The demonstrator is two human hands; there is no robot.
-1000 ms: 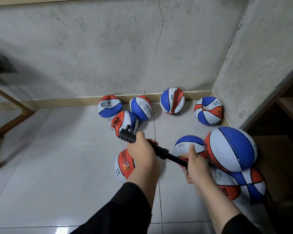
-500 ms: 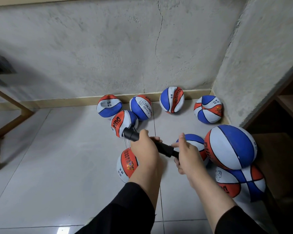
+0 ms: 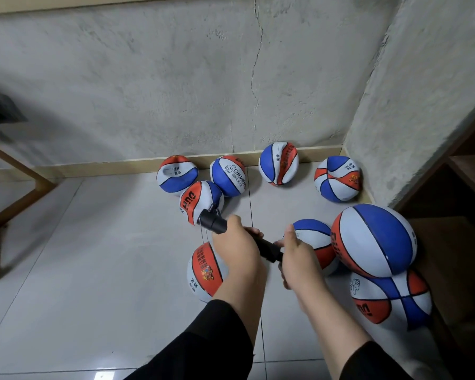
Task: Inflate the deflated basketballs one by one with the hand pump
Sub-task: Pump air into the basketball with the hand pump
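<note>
Both hands on pump [image 3: 239,237], held above floor [image 3: 93,256]: left hand [image 3: 237,248] wrapped round barrel, right hand [image 3: 299,253] curled on handle end. Thin hose [image 3: 203,234] hanging down to ball [image 3: 206,272] beneath left wrist. Seven more balls nearby, toward wall [image 3: 176,78].

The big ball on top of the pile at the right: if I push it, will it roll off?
Probably yes. The big ball looks round and fully inflated, and it rests on another ball, so a light push would likely roll it onto the floor. It should feel firm, not floppy.
</note>
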